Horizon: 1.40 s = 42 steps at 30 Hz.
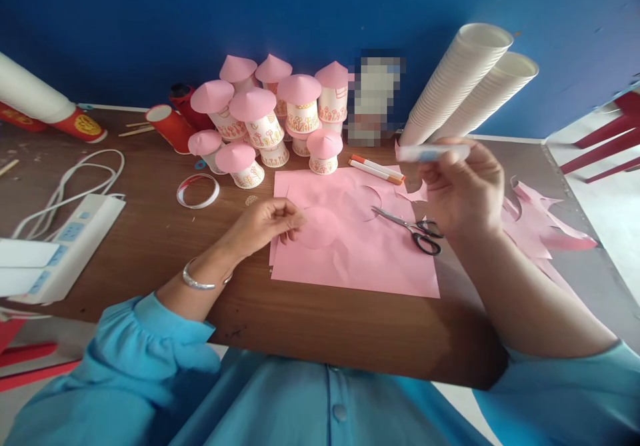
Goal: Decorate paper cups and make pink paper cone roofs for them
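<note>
My left hand (277, 222) is closed in a pinch at the left edge of a pink paper circle (320, 227), over pink sheets (350, 273). Up on the right, my right hand (465, 189) grips a slim white tube (425, 153) with a blue label, held level and blurred. Below it, scissors (403, 223) with black handles lie partly spread on the sheets, by a cut circular outline (365, 203). Behind the sheets stand several paper cups (303, 118) with drawn flowers and pink cone roofs (253, 104).
Two markers (375, 169) lie behind the sheets. Tall stacks of white cups (457, 76) lean on the blue wall. Pink scraps (540, 223) lie at right. A tape roll (198, 191), red cup (170, 128) and power strip (75, 246) with a white cable are at left.
</note>
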Motion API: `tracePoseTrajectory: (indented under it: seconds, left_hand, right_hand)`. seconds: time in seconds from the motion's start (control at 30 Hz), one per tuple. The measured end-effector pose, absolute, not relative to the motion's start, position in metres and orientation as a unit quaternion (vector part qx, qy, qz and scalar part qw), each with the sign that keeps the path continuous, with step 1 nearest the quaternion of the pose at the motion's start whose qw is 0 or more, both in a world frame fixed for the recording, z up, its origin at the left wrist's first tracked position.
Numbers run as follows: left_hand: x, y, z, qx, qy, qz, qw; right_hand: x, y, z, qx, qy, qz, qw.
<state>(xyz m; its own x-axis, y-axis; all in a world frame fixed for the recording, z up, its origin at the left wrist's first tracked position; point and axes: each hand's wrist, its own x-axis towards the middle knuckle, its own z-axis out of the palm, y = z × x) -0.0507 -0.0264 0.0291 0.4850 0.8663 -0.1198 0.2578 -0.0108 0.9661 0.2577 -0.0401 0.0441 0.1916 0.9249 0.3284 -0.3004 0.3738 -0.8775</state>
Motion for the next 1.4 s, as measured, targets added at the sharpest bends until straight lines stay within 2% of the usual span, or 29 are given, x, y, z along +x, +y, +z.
tracePoseTrajectory:
  seconds: [0.1, 0.2, 0.4, 0.53, 0.67, 0.87, 0.97, 1.07, 1.2, 1.27, 1.4]
  left_hand:
    - [-0.053, -0.012, 0.019, 0.701, 0.465, 0.373, 0.392]
    - [-0.046, -0.002, 0.006, 0.784, 0.449, 0.371, 0.216]
    - [-0.041, 0.005, -0.008, 0.842, 0.387, 0.353, 0.125]
    - [-0.034, -0.008, 0.006, 0.826, 0.345, 0.417, 0.154]
    - [-0.018, -0.034, 0.024, 0.780, 0.315, 0.434, 0.322]
    - [-0.010, -0.051, 0.035, 0.774, 0.322, 0.471, 0.274]
    - [-0.011, -0.052, 0.037, 0.799, 0.293, 0.471, 0.231]
    - [-0.011, -0.053, 0.036, 0.818, 0.270, 0.470, 0.194]
    - [-0.010, -0.054, 0.035, 0.827, 0.268, 0.459, 0.182]
    - [-0.009, -0.054, 0.036, 0.828, 0.269, 0.458, 0.182]
    - [-0.011, -0.053, 0.038, 0.816, 0.295, 0.455, 0.198]
  right_hand:
    - [0.267, -0.032, 0.040, -0.339, -0.421, 0.507, 0.671]
    - [0.250, -0.037, 0.028, -0.351, -0.381, 0.607, 0.603]
    - [0.227, -0.047, 0.019, -0.357, -0.358, 0.671, 0.542]
    - [0.224, -0.052, 0.019, -0.355, -0.375, 0.682, 0.518]
    - [0.215, -0.062, 0.018, -0.345, -0.421, 0.684, 0.485]
    - [0.209, -0.073, 0.012, -0.378, -0.520, 0.616, 0.455]
    - [0.209, -0.074, 0.012, -0.364, -0.489, 0.649, 0.455]
    - [0.210, -0.074, 0.014, -0.373, -0.481, 0.677, 0.412]
    - [0.214, -0.074, 0.017, -0.441, -0.571, 0.603, 0.339]
    - [0.215, -0.074, 0.019, -0.458, -0.593, 0.562, 0.350]
    - [0.214, -0.074, 0.019, -0.416, -0.578, 0.546, 0.441]
